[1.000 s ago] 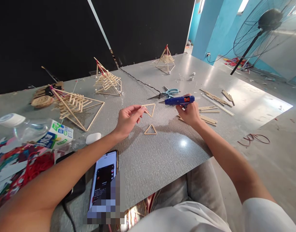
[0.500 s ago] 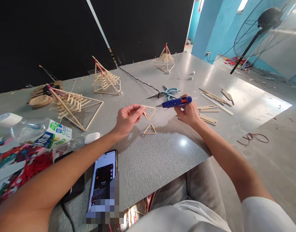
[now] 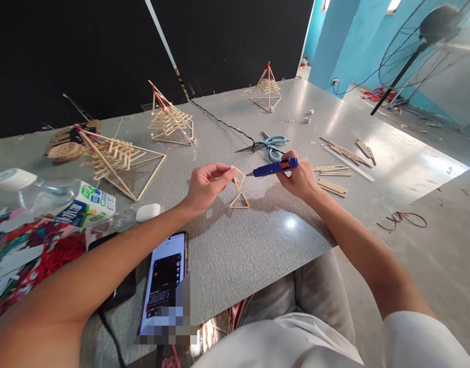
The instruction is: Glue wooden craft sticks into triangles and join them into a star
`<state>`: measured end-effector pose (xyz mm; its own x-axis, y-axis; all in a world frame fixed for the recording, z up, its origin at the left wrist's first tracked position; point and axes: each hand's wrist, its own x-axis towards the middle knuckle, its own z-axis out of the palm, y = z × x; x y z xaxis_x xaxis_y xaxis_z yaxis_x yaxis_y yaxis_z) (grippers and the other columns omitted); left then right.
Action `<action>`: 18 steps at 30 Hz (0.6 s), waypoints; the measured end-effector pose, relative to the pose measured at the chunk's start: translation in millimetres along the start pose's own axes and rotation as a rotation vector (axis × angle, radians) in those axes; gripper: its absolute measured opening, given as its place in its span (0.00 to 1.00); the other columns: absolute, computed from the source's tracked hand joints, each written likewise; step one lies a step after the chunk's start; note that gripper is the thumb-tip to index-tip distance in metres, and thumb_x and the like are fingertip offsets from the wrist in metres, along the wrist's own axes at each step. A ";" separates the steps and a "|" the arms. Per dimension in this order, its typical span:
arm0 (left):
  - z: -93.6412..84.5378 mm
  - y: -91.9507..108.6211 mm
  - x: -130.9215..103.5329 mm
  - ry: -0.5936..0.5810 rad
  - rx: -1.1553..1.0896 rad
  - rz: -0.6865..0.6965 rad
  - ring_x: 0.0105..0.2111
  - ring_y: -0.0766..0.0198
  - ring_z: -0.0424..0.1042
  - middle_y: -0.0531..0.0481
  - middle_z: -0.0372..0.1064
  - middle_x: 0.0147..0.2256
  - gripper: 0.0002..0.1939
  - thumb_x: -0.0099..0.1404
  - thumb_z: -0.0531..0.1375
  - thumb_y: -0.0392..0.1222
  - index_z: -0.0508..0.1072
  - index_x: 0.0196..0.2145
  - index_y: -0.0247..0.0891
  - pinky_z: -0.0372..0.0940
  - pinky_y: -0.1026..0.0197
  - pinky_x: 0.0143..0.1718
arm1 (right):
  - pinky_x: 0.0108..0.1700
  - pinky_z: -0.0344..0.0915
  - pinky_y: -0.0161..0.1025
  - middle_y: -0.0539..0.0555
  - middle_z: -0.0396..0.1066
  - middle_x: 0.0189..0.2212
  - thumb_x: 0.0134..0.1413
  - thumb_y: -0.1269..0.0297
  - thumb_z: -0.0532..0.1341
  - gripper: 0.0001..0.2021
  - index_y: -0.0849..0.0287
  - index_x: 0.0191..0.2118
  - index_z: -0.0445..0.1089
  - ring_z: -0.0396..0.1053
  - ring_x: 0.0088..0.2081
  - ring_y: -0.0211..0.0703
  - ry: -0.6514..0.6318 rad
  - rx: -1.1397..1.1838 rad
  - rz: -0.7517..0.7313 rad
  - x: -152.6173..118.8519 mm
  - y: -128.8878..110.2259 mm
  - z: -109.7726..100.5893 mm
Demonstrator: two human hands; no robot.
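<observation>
Between the thumb and fingers of my left hand [image 3: 208,186] is pinched a small wooden stick triangle [image 3: 241,180], held above the table and tilted. My right hand [image 3: 299,176] is wrapped round a blue hot glue gun [image 3: 275,167], whose nozzle points left and is close to a corner of the triangle. I cannot tell whether nozzle and wood touch. Below them a second stick triangle [image 3: 239,206] lies flat on the grey table [image 3: 235,255]. Light-blue-handled scissors [image 3: 274,148] lie behind the glue gun.
Loose wooden sticks [image 3: 332,187] lie in groups at the right. Stick pyramids [image 3: 122,158] stand at the left and back. A phone [image 3: 164,286], a plastic bottle [image 3: 47,197] and red strips [image 3: 64,255] are at the left. A black cord [image 3: 223,122] crosses the table.
The held triangle has turned in my left fingers and looks narrower. The glue gun has shifted slightly left and down, its nozzle now by the triangle's right corner. The view has shifted a little.
</observation>
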<state>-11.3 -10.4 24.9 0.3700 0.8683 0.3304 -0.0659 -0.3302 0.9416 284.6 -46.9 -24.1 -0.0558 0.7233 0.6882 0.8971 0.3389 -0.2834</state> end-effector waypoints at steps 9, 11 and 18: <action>3.3 0.0 -4.1 -0.008 -0.037 -0.046 0.21 0.71 0.61 0.45 0.78 0.28 0.20 0.62 0.79 0.57 0.85 0.32 0.37 0.56 0.66 0.20 | 0.39 0.68 0.44 0.57 0.80 0.39 0.66 0.58 0.61 0.09 0.53 0.48 0.65 0.77 0.38 0.51 -0.038 0.028 -0.030 1.2 -1.1 -2.0; 4.5 1.9 -5.3 -0.011 -0.038 -0.065 0.22 0.71 0.61 0.45 0.78 0.28 0.19 0.62 0.79 0.56 0.85 0.32 0.37 0.56 0.67 0.21 | 0.39 0.68 0.44 0.57 0.80 0.39 0.66 0.58 0.61 0.09 0.53 0.48 0.65 0.77 0.38 0.52 -0.044 0.023 -0.024 1.2 -1.1 -2.2; 6.4 6.2 -6.2 0.000 -0.047 -0.101 0.22 0.72 0.61 0.46 0.77 0.27 0.19 0.60 0.79 0.55 0.84 0.31 0.36 0.56 0.67 0.21 | 0.39 0.68 0.45 0.58 0.79 0.39 0.66 0.59 0.61 0.09 0.52 0.49 0.64 0.77 0.38 0.52 -0.042 0.024 -0.042 1.2 -1.4 -2.0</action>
<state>-8.1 -20.2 28.3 0.3773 0.8961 0.2339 -0.0719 -0.2234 0.9721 284.3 -47.8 -21.6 -0.1123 0.7327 0.6713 0.8826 0.3839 -0.2714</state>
